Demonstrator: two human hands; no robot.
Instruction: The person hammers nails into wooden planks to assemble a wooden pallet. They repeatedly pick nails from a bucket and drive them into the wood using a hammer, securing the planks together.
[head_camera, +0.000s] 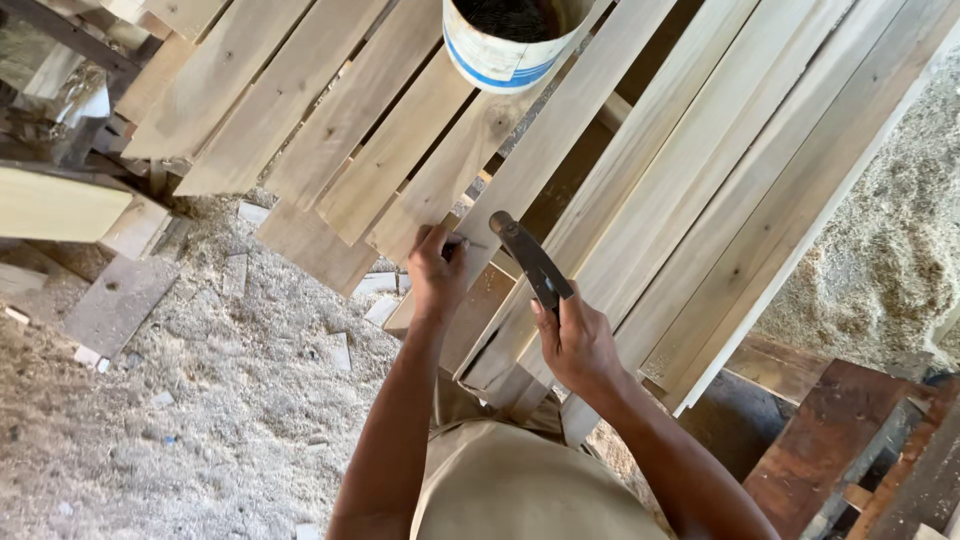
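My right hand (578, 345) grips the handle of a dark metal hammer (527, 255), whose head points up and left over the pale wooden slats (640, 180). My left hand (437, 268) rests on the near end of one slat (455, 165), fingers pinched together as if holding something small; what it pinches is too small to see. The hammer head sits just right of my left fingers. The slats lie side by side, slanting up to the right, with gaps between them.
A white bucket with a blue stripe (505, 40) stands on the slats at the top. Sawdust and small wood offcuts (230, 340) cover the ground at left. A reddish-brown board (830, 430) lies at the lower right. More planks (60, 205) lie at far left.
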